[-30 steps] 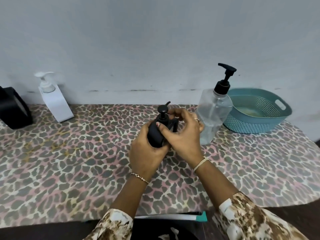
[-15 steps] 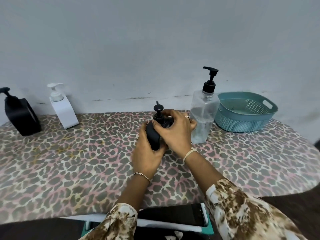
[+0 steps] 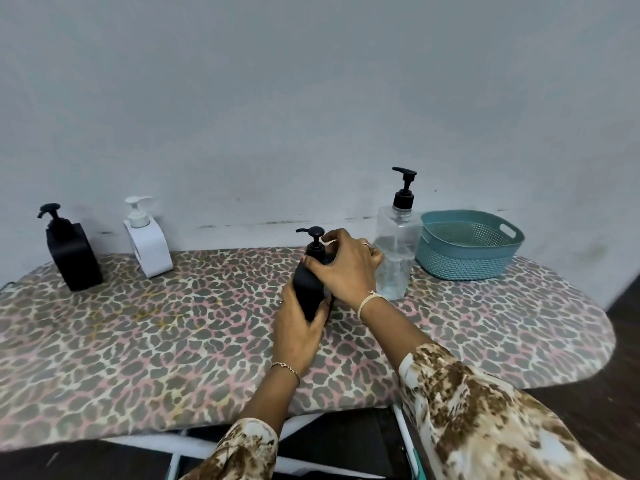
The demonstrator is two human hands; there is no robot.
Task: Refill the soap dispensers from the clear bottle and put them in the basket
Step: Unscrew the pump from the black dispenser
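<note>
We record both hands together on one black dispenser (image 3: 308, 289), held tilted near the middle of the board (image 3: 138, 341): the left hand (image 3: 294, 336) grips its body from below, the right hand (image 3: 349, 268) curls over its shoulder by the pump. Count: three dispensers in all. These are the held one, plus a second black dispenser (image 3: 74, 258) and a white dispenser (image 3: 149, 247) at the far left edge. One clear bottle (image 3: 394, 258) stands just beside the right hand, and one basket (image 3: 467, 251) sits at the far right corner.

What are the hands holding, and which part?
The small black pump dispenser: the left hand grips its lower body, the right hand grips its top, by the pump neck.
</note>
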